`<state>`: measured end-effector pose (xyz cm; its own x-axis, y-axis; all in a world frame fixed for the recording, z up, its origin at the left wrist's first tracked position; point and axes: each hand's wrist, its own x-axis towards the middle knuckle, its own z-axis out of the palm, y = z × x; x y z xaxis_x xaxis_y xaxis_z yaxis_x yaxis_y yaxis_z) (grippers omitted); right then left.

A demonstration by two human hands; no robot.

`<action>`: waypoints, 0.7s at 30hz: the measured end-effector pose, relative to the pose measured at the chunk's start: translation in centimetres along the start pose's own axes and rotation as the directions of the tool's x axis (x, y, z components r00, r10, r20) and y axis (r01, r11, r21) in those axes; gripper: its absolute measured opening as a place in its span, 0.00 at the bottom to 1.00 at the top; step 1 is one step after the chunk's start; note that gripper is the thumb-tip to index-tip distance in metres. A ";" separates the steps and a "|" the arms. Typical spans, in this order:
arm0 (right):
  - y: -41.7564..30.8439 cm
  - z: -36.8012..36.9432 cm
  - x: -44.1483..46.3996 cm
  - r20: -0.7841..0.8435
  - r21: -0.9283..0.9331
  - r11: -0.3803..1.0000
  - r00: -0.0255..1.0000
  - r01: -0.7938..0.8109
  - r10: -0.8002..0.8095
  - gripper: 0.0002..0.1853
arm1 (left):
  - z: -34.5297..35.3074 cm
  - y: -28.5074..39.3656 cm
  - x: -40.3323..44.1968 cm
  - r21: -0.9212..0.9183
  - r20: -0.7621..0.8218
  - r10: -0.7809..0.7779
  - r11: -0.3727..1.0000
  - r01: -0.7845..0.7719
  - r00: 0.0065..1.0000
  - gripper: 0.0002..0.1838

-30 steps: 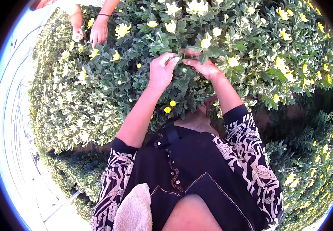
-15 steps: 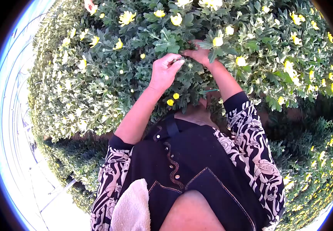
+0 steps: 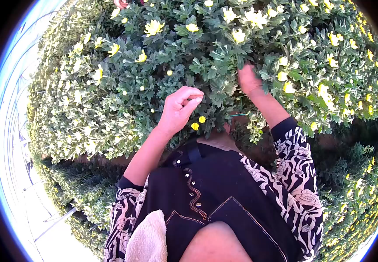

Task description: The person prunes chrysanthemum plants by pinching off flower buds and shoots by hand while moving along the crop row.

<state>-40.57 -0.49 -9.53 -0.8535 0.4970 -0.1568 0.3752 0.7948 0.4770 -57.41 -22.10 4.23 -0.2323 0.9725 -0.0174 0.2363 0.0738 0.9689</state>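
My left hand [image 3: 179,109] is over the leaves in front of my chest, its thumb and fingertips pinched together. Whatever is between them, if anything, is too small to make out. Just below it are two small yellow flowers [image 3: 198,122]. To the right, my right hand [image 3: 249,80] reaches in among the stems of the chrysanthemum plants [image 3: 217,65]. Leaves cover its fingers and the hand is blurred. Pale yellow blooms [image 3: 239,35] and closed buds stand above both hands.
Another person's hand [image 3: 121,3] shows at the top left edge. A thin green string [image 3: 238,115] runs below my right hand. Behind me lies another row of flowering plants [image 3: 355,205]. Pale bars of a frame [image 3: 60,220] stand at the left.
My hands have moved apart: the left drew back down and leftward, still pinched, and the right shifted right and down into the leaves. The view has shifted slightly.
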 end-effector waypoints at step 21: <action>-1.5 -18.9 -9.5 0.659 0.300 0.903 0.751 -0.307 0.036 0.11 | -18.6 -0.6 -16.0 -0.162 -0.170 -0.080 0.985 0.052 0.982 0.08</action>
<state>-39.80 -12.97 7.58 -0.3893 0.6315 -0.6705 0.7095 0.6699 0.2190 -71.38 -41.78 8.48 -0.4077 0.9116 -0.0524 0.0679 0.0875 0.9938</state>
